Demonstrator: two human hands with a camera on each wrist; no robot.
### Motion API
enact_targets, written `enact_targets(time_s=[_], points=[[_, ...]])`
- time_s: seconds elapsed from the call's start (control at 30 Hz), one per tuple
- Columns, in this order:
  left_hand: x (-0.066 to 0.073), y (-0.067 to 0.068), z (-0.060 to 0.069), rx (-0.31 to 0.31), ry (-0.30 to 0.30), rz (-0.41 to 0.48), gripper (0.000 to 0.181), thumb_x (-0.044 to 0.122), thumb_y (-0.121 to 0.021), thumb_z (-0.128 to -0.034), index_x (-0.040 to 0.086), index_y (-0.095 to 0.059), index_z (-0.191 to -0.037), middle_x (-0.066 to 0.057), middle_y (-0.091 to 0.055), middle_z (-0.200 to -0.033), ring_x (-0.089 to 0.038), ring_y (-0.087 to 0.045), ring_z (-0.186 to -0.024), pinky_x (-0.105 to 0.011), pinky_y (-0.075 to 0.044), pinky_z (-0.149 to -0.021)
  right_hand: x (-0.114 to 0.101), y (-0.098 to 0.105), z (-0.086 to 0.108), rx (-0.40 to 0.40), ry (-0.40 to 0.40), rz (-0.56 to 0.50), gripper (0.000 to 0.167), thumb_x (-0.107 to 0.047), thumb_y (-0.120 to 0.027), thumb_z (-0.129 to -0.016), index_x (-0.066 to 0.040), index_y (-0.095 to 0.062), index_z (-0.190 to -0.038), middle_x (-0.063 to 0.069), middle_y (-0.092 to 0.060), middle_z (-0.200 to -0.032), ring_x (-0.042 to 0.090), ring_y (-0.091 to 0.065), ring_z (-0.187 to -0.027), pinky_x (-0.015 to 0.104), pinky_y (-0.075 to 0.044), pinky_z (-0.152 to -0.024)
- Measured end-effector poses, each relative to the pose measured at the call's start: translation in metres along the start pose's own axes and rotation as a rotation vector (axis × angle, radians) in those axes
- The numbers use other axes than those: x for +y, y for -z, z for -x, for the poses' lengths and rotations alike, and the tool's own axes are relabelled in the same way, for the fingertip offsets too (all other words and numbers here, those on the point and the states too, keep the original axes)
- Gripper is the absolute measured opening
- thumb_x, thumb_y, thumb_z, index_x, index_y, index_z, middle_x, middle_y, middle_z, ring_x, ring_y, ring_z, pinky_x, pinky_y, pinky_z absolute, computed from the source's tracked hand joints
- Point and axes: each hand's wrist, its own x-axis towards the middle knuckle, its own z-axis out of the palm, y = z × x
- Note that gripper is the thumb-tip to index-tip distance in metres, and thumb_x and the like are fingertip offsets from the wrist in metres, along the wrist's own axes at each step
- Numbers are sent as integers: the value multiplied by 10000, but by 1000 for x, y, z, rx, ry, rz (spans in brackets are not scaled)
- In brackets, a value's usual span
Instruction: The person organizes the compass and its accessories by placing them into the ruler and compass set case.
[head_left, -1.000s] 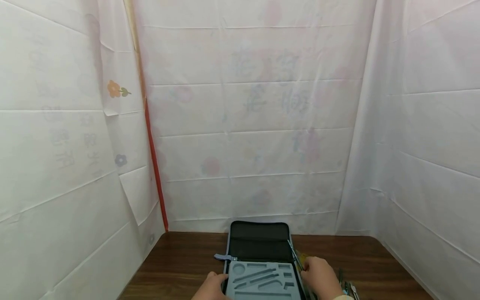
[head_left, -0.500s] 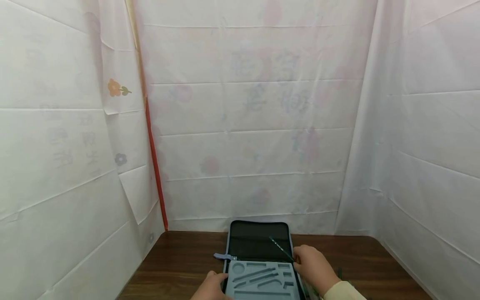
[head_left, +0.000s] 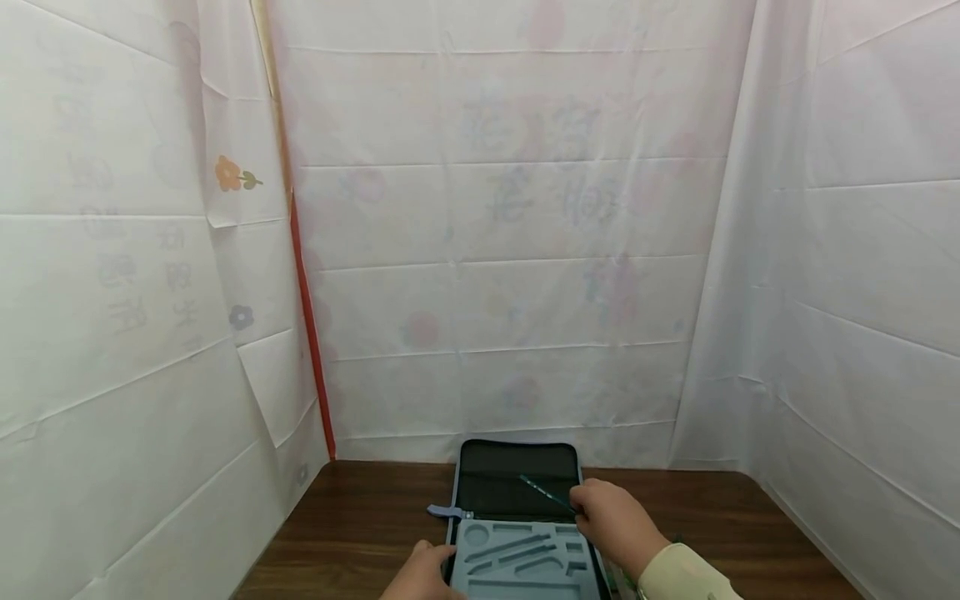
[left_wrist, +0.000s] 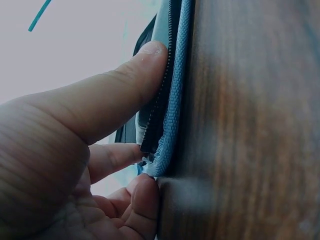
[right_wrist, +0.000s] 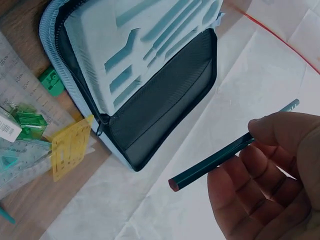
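R hand [head_left: 618, 525] part-curled, pinching pencil [right_wrist: 224, 154]; L hand [head_left: 422, 573] grips case [right_wrist: 165, 106] by edge. Risk: pencil may swivel b/c pinch narrow; case poss. slips if L hold slackens.

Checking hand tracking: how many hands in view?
2: the left hand holds the left edge of the open case; the right hand pinches a dark green pencil. No other hand shows.

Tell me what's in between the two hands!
The grey-blue tray of the open case, with its cut-out slots, lies between the left hand and the right hand. The head view shows it.
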Motion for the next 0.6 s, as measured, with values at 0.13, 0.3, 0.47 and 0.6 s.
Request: enact_targets(time_s=[0.13,0.3,0.47,0.6], points=[[-7,0,-5,-6,15,10,944,433,-1002,-693,-17,-628,-1433,-182,-543,-1187,-271,-530,-941,-454,-575,-812,-4,-1,-1,-10,8,-1,294,-31,-772,-927,-231,-618,-775,-91,-511,-774,76,-411,-656,290,-370,-592],[6,2,4,-7,24,11,912,397,-995,-719,-45,-622,-1424,-196,-545,-1187,-285,-543,-936,-493,-576,-821,-9,-5,-3,-35,36,-28,232,-29,-771,-930,-214,-686,-819,-92,-535,-786,57,-447,-670,290,-416,-599],[23,2,17,0,27,28,803,258,-968,-787,-88,-607,-1416,-213,-533,-1173,-288,-549,-920,-531,-575,-835,-12,-13,-5,-76,81,-54,159,-53,-783,-931,-207,-759,-898,-104,-605,-815,33,-546,-705,285,-510,-628],[26,2,20,4,26,22,764,219,-952,-812,-97,-603,-1414,-219,-529,-1182,-292,-553,-947,-543,-575,-867,-14,-20,-8,-98,103,-62,142,-55,-781,-933,-197,-786,-930,-101,-650,-834,36,-602,-726,286,-546,-646]])
